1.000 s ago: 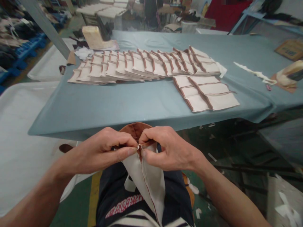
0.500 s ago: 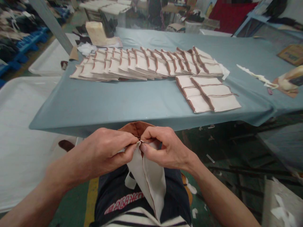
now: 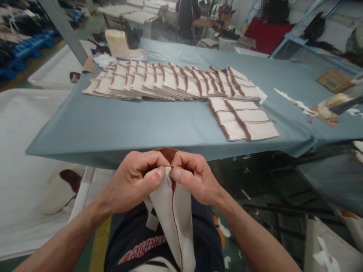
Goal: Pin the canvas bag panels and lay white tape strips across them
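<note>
A cream fabric piece with a brown seam [image 3: 183, 211] hangs down in front of my body, its lower part against my dark clothing. My left hand [image 3: 141, 177] pinches its top edge left of the seam. Right beside it, my right hand [image 3: 195, 175] pinches the same edge on the other side, thumbs almost touching. Brown material [image 3: 167, 152] shows behind my fingers. On the blue-covered table [image 3: 136, 124] ahead lies a long overlapping row of cream pieces with brown edges [image 3: 167, 81]. Two more such pieces [image 3: 241, 119] lie nearer, to the right.
White bins [image 3: 17, 158] stand at the left, one with a brown and cream piece inside. A yellowish block [image 3: 116, 42] sits at the table's back left. At the right are a tape-like roll [image 3: 330, 107] and a cardboard box [image 3: 334, 81]. Scraps lie on the floor.
My thumbs have come up along the top edge, and the pinched seam is spread slightly wider. The view has shifted a little; the pieces on the table lie as before.
</note>
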A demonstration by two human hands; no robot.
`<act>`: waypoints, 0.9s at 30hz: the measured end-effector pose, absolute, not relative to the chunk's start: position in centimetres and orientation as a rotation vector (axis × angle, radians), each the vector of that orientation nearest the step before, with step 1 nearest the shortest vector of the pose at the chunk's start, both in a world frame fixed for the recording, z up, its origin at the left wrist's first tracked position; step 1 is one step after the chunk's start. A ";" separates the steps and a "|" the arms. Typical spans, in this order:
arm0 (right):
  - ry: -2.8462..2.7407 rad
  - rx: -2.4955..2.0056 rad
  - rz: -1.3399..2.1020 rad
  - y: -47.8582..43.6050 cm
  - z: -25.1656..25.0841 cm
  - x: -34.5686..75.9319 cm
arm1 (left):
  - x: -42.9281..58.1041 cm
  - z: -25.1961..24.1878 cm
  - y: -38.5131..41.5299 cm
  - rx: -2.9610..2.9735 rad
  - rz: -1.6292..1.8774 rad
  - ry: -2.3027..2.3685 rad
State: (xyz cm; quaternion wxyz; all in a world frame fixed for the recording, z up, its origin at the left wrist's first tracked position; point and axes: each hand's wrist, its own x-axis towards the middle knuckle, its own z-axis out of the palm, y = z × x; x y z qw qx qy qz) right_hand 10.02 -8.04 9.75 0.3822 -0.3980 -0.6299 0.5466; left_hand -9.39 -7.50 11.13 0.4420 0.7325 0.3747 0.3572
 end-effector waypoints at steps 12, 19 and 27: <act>-1.865 -1.028 1.485 -7.2 11.0 11.3 | -9.5 10.2 -7.2 1.611 0.762 0.767; -1.677 -0.774 1.742 -7.4 9.8 11.9 | -11.0 10.2 -7.0 1.840 0.663 0.656; -1.854 -1.000 1.309 -8.0 9.5 11.6 | -10.7 11.7 -6.8 2.154 0.573 0.848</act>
